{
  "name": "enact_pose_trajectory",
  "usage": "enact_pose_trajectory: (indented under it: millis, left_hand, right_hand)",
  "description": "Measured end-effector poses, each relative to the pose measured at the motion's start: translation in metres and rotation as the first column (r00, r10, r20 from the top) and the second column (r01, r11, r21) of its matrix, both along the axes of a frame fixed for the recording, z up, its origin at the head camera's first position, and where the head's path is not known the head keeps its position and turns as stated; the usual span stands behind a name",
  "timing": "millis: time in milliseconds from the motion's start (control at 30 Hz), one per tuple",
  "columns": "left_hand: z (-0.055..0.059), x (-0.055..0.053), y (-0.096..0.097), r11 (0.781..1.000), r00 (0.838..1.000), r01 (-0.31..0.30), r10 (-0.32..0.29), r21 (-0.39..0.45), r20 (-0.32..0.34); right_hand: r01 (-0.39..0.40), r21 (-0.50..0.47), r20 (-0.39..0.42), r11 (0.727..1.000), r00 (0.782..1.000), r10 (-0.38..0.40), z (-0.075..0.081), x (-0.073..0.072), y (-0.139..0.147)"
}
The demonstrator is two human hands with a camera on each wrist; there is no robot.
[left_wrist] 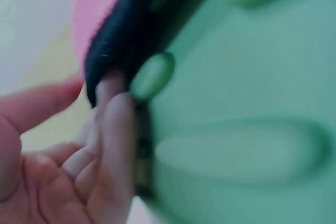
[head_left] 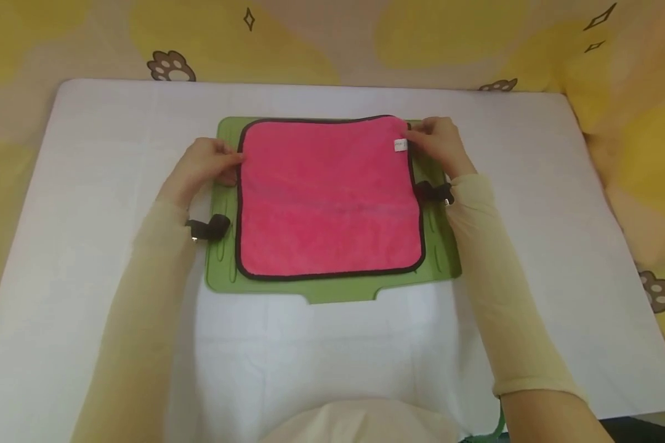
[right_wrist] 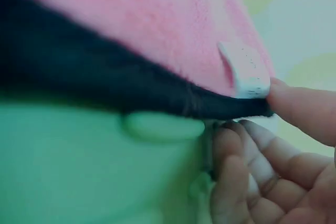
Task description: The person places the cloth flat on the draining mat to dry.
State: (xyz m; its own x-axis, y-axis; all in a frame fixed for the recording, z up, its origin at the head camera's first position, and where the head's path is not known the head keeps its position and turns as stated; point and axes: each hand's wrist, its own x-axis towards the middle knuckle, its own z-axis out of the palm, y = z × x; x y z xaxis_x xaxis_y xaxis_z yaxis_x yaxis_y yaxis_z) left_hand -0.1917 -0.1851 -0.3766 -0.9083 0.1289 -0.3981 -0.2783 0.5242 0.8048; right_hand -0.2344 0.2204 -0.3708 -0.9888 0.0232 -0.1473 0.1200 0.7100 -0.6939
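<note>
A square pink cloth with dark edging lies spread over a green plastic board. My left hand pinches the cloth's left edge near its upper corner. In the left wrist view the thumb meets the pink side, and the fingers go under the dark edging. At the upper right corner, beside a white label, my right hand pinches the cloth, which rises slightly there. The right wrist view has the thumb on the edge and curled fingers below. The cloth hides the board's middle.
A white-covered table bears the board. Yellow patterned fabric with paw prints stands along the back and right side. Dark wrist cameras sit on both sleeves. Raised oval ridges mark the board's surface.
</note>
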Motion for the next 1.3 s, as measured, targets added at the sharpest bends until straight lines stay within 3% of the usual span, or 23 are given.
enact_pose_trajectory:
  millis: [167,400,600,767,900,1100,1300]
  left_hand:
    - [0.0,0.024,-0.005,0.992,0.992,0.124,-0.122,-0.037,0.044]
    - [-0.002,0.061,-0.005,0.987,0.983,0.162,-0.161,-0.012,0.084]
    - [-0.002,0.083,-0.006,0.976,0.974,0.214,-0.211,-0.035,0.085]
    - [-0.003,0.091,-0.009,0.974,0.973,0.227,-0.227,0.005,0.052]
    - [-0.004,0.093,-0.012,0.973,0.973,0.23,-0.23,0.024,0.02]
    - [-0.006,0.096,-0.016,0.972,0.973,0.222,-0.226,0.07,0.045]
    - [-0.004,0.104,-0.015,0.962,0.96,0.271,-0.272,0.035,0.061]
  right_hand:
    - [-0.025,-0.161,0.101,0.987,0.994,0.042,-0.001,0.026,0.007]
    - [-0.109,-0.238,0.154,0.965,0.977,0.148,-0.004,0.065,0.017]
    - [-0.166,-0.287,0.218,0.943,0.948,0.233,-0.006,0.098,0.027]
    - [-0.196,-0.333,0.259,0.922,0.921,0.29,-0.009,0.12,0.034]
    - [-0.167,-0.383,0.244,0.908,0.93,0.274,-0.011,0.128,0.038]
    - [-0.143,-0.41,0.244,0.901,0.934,0.26,-0.01,0.131,0.039]
    - [-0.233,-0.366,0.314,0.901,0.88,0.355,-0.008,0.138,0.036]
